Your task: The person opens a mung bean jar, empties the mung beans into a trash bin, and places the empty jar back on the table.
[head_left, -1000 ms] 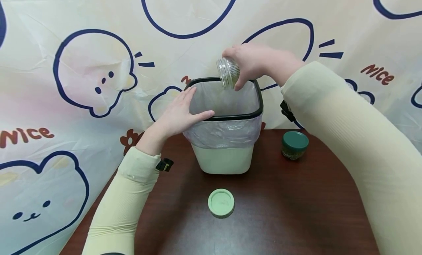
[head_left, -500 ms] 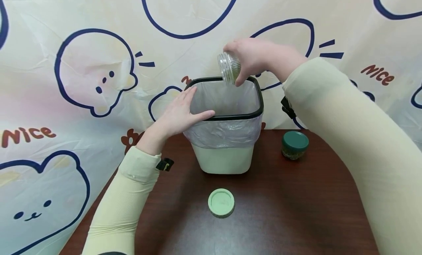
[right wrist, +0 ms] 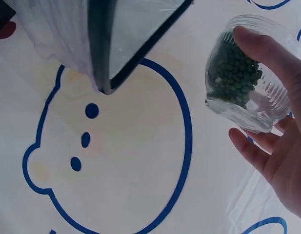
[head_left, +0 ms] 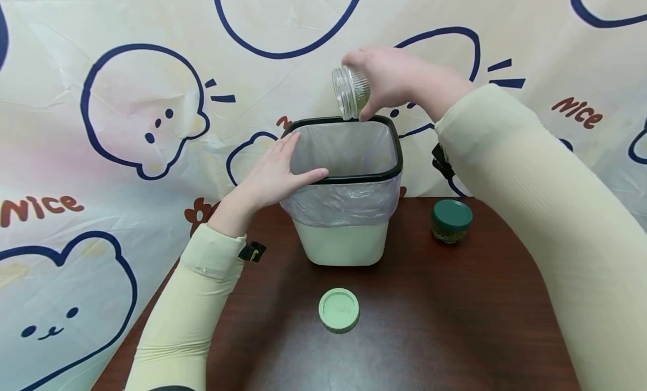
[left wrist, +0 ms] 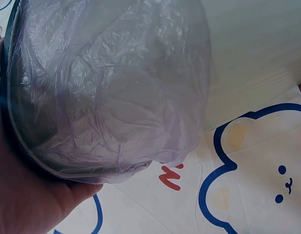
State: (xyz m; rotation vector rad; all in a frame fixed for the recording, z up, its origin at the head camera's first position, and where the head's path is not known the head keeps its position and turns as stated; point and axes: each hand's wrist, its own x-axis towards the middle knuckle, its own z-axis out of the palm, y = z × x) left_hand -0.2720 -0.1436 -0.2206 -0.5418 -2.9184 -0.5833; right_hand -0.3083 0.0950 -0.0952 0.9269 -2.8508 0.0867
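Head view showed my right hand (head_left: 388,79) curled round the glass jar (head_left: 349,92), tipped sideways towards my left hand (head_left: 275,172) near the bin (head_left: 343,246), presumably held high to clear the black rim (head_left: 359,179); that left hand lay spread on the rim, probably to keep the bin steady

A pale green trash bin (head_left: 341,246) stands on the brown wooden table (head_left: 429,323). A round, light green lid (head_left: 338,310) lies in front. A green-topped glass jar (head_left: 451,223) sits to the right.
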